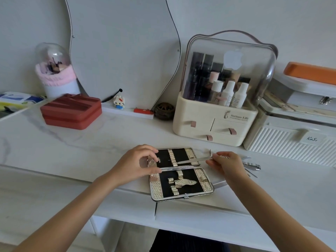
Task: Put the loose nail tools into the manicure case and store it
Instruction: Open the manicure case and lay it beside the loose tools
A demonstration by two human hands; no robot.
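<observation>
The manicure case (207, 190) lies open on the white desk, black inside with gold woven loops and edges. My left hand (140, 163) grips its left edge, fingers curled over the gold border of the upper half. My right hand (225, 163) pinches a long thin metal tool (190, 160) by one end; its tip points left over the upper half of the case. Several loose metal nail tools (251, 166), among them a nail clipper, lie on the desk just right of my right hand. Another flat metal piece (219, 183) pokes out beside the case's lower right corner.
A cream cosmetics organiser (214, 122) with drawers and a clear lid stands behind the case. A white ribbed box (283, 140) sits to its right. A red zip case (72, 111) and a brush holder (56, 82) stand at the back left, near a wavy mirror.
</observation>
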